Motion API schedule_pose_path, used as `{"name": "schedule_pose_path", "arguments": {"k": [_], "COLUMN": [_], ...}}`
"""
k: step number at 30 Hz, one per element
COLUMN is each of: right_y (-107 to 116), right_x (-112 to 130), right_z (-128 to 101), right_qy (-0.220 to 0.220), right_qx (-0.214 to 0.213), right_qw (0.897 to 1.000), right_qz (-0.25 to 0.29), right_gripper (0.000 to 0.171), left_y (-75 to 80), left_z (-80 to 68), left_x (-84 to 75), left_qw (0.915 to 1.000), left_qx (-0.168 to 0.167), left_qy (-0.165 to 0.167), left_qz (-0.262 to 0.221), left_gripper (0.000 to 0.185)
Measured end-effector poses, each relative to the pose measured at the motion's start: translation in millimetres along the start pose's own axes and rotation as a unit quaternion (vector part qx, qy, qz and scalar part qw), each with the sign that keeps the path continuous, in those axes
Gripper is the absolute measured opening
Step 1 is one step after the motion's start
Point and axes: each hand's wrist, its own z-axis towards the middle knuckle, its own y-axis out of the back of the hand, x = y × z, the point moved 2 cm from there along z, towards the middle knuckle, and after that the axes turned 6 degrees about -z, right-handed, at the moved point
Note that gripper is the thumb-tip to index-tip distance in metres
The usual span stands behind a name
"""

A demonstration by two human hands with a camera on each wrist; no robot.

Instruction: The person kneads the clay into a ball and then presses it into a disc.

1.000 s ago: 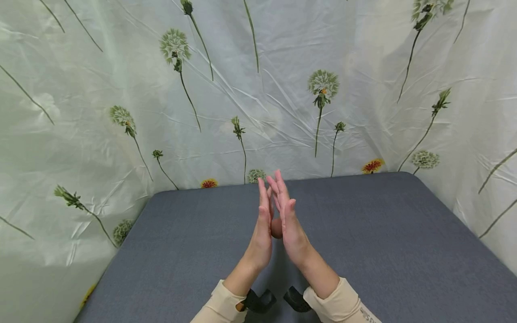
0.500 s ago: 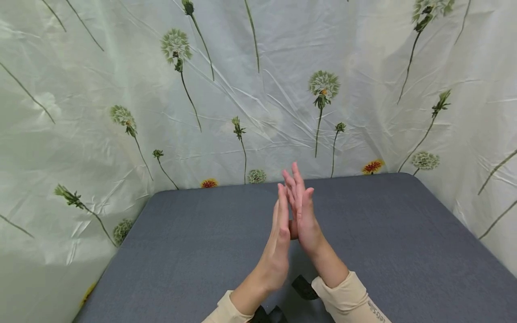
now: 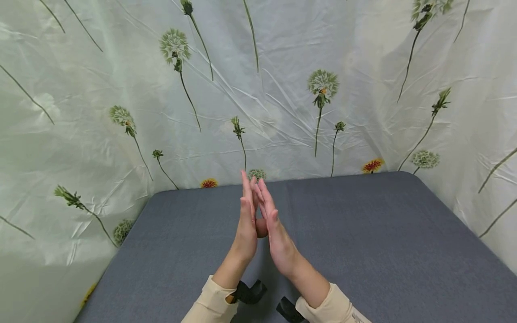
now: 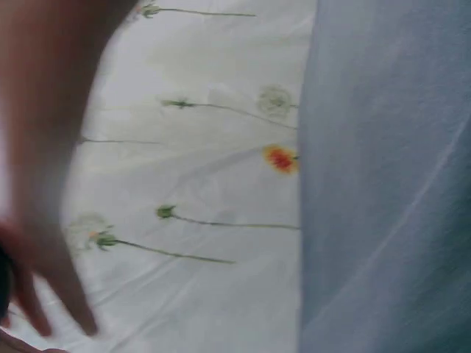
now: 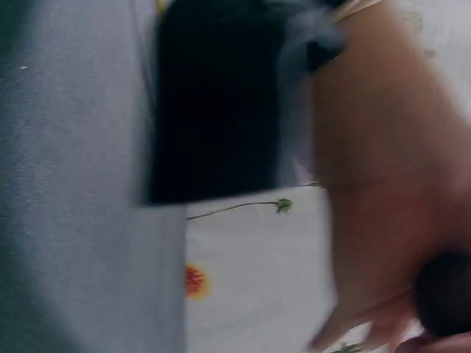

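Head view shows you a brown ball (image 3: pixel 262 229) held between your two palms, above the grey tabletop (image 3: pixel 363 233). Your left hand (image 3: pixel 244 235) stands on the ball's left side and your right hand (image 3: pixel 281 246) on its right, palms turned in toward it. Your fingers are straight on both hands, reaching up past the ball, tips leaning close together; you cannot tell whether they touch. Nearer to you than the ball, black wrist pieces (image 3: pixel 251 292) sit by your cream sleeves (image 3: pixel 325 307). Beyond the ball hangs a pale sheet (image 3: pixel 282 45) printed with dandelions. Your right wrist view is blurred, the ball dark beside your palm
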Motion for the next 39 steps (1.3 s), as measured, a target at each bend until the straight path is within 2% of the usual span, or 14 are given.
{"name": "schedule_pose_path", "arguments": {"k": [4,9,13,16,21,26,28,31,35,39], "right_y": [8,30,50,60,59,37,27,14,0,-4], "right_x": [10,16,15,11,-2,-12,-14,-14,-9,-1], "right_z": [1,5,7,8,9,8,7,4,1,-1], "right_qy": [0.016,0.024,0.02,0.004,-0.02,-0.042,-0.049,-0.053,-0.036,-0.006], "right_qx": [-0.023,-0.058,-0.08,-0.09,-0.079,-0.043,-0.029,-0.013,0.006,0.003], "right_qw": [0.999,0.997,0.996,0.996,0.997,0.998,0.998,0.998,0.999,1.0], "right_qz": [-0.02,-0.037,-0.041,-0.027,-0.008,0.004,0.015,0.028,0.023,0.004], "right_gripper": [0.083,0.087,0.088,0.09,0.093,0.091,0.089,0.085,0.077,0.076], "left_y": [-10.3,-30.2,-47.1,-55.8,-53.6,-35.7,-26.9,-14.5,-1.8,0.6], "left_z": [-2.7,-10.7,-20.5,-27.7,-28.7,-19.3,-14.3,-6.8,0.9,1.9], "left_x": [10.0,13.0,10.0,4.5,-8.3,-15.7,-16.1,-15.0,-10.6,-2.9], "left_qw": [0.9987,0.9943,0.991,0.9898,0.9925,0.995,0.9958,0.9973,0.9993,1.0], "left_qx": [0.029,0.084,0.128,0.142,0.12,0.074,0.056,0.032,0.001,-0.004], "left_qy": [0.029,0.038,0.02,0.002,-0.024,-0.064,-0.069,-0.06,-0.032,-0.004], "left_qz": [-0.031,-0.053,-0.034,-0.007,0.009,0.019,0.024,0.029,0.019,0.0], "left_gripper": [0.085,0.08,0.073,0.07,0.07,0.08,0.083,0.089,0.094,0.095]}}
